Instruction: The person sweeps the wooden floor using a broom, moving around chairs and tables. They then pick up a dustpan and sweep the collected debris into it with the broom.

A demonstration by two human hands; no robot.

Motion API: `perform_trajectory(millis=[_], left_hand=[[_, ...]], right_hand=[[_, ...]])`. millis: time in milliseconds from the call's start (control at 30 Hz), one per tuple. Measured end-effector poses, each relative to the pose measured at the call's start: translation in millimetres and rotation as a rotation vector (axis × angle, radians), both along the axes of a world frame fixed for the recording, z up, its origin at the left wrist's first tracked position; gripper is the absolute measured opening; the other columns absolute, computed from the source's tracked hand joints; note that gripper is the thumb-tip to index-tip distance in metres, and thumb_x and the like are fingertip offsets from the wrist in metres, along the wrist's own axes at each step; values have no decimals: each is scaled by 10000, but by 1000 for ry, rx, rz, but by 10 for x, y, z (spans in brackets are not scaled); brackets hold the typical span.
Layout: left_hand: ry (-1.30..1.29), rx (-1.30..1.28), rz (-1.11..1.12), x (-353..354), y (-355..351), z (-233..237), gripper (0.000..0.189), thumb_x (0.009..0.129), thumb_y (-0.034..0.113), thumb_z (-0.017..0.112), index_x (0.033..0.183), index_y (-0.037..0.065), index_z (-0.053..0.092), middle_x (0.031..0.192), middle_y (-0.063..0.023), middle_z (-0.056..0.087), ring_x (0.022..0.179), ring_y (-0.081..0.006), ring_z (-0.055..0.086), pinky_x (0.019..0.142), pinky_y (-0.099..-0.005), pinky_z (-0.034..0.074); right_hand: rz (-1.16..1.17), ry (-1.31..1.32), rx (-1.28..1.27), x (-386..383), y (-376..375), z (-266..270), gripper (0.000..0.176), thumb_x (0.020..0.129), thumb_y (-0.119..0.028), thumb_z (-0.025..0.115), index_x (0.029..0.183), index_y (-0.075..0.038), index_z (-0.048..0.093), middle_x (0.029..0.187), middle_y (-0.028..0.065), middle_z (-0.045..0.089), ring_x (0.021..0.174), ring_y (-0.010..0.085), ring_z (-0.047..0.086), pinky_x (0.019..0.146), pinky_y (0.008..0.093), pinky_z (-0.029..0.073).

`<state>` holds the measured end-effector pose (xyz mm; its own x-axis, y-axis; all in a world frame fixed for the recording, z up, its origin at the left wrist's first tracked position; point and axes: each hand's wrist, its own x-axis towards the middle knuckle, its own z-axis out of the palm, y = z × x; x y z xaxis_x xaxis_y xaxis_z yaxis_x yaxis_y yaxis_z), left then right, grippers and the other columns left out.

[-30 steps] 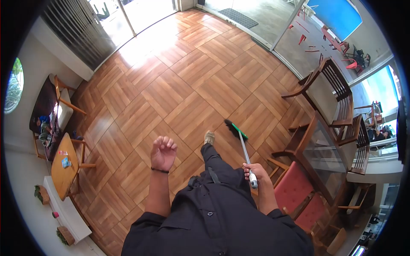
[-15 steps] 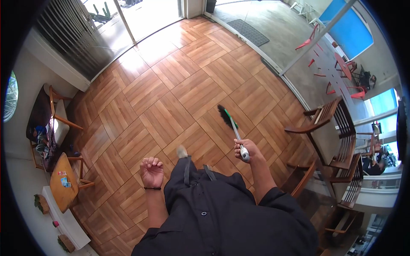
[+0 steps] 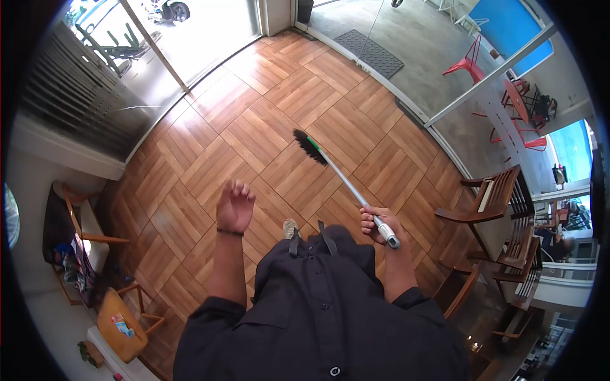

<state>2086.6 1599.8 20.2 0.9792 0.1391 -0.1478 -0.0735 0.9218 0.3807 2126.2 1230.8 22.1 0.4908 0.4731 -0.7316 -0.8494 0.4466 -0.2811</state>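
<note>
My right hand (image 3: 379,223) is closed around the pale grip of a long-handled brush (image 3: 343,180). Its silver shaft slants up and to the left, ending in a head of black bristles (image 3: 309,147) with a green strip. In this view the bristles overlap the wood-patterned floor (image 3: 244,149), well ahead of my feet. My left hand (image 3: 236,207) is raised at the left with nothing in it, its fingers loosely bent and a little apart. A dark band circles that wrist. One light shoe (image 3: 290,228) shows below my dark clothing.
Wooden slatted chairs (image 3: 502,193) line the right side beside a glass partition. At left stand a cushioned chair (image 3: 95,209) with cloth on it and a small wooden table (image 3: 119,327) with packets. A dark mat (image 3: 370,53) lies beyond the glass; a person (image 3: 556,244) sits far right.
The brush head has swung forward and left, and more of its shaft shows. My left hand has lifted forward with its fingers loosening. My view has shifted slightly.
</note>
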Motion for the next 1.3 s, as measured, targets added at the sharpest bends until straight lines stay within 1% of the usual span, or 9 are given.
perform_trajectory(millis=[100, 200, 333, 500, 767, 933, 1067, 1233, 1300], left_hand=[[-14, 102, -56, 851, 204, 325, 183, 888, 243, 532, 775, 108, 482, 713, 22, 439, 713, -111, 460, 661, -263, 402], [-40, 135, -62, 1534, 356, 353, 150, 886, 220, 538, 814, 90, 517, 719, 8, 479, 713, -115, 478, 646, -265, 405], [89, 127, -61, 2227, 600, -132, 161, 877, 233, 552, 782, 108, 519, 689, 9, 471, 679, -115, 486, 642, -262, 408], [310, -53, 82, 2740, 985, -687, 226, 877, 305, 544, 743, 128, 504, 664, 34, 464, 665, -112, 495, 630, -266, 433], [349, -63, 375, 4113, 1559, -391, 222, 842, 312, 594, 740, 138, 503, 664, 39, 463, 661, -103, 483, 626, -254, 433], [350, -49, 389, 5072, 1898, -398, 187, 844, 262, 601, 762, 114, 522, 681, 34, 480, 673, -109, 494, 636, -261, 439], [329, 5, 288, 6128, 2300, -576, 173, 841, 249, 607, 779, 106, 533, 687, 20, 492, 687, -116, 509, 638, -269, 445], [166, 161, 91, 7723, 2850, -410, 160, 850, 208, 598, 770, 94, 519, 678, -2, 488, 686, -126, 506, 647, -257, 435], [94, 440, -92, 8390, 3071, -286, 163, 846, 222, 598, 845, 71, 539, 755, -24, 532, 748, -146, 517, 712, -254, 414]], right_hand=[[-28, 5, -9, 371, 182, -74, 152, 914, -172, 453, 840, -41, 478, 536, -20, 444, 427, 95, 437, 431, 252, 387], [-23, 44, -33, 832, 420, -178, 135, 912, -169, 461, 855, -46, 456, 553, -17, 441, 428, 97, 438, 437, 254, 388], [55, 66, -89, 1726, 799, -388, 148, 895, -176, 498, 812, -64, 449, 558, -10, 450, 437, 108, 449, 428, 268, 399], [106, 85, -129, 3177, 1283, -667, 189, 877, -177, 529, 727, -82, 467, 548, -3, 473, 415, 116, 448, 400, 264, 416], [266, 143, -67, 5647, 2109, -287, 254, 873, -246, 534, 681, -109, 440, 529, -13, 456, 429, 107, 454, 416, 266, 385], [234, 3, 18, 6794, 2743, -118, 135, 907, -214, 473, 835, -109, 428, 561, -24, 455, 447, 97, 462, 437, 257, 396], [171, -91, -29, 7570, 3311, -66, 171, 916, -222, 462, 847, -66, 449, 546, -25, 437, 448, 93, 449, 454, 250, 385], [184, -151, -123, 8518, 3974, 50, 172, 910, -223, 480, 875, -57, 456, 550, -14, 450, 452, 98, 456, 454, 246, 389], [190, -188, -124, 8941, 4253, 177, 181, 907, -230, 490, 877, -55, 453, 549, -8, 452, 455, 102, 464, 450, 241, 388]])
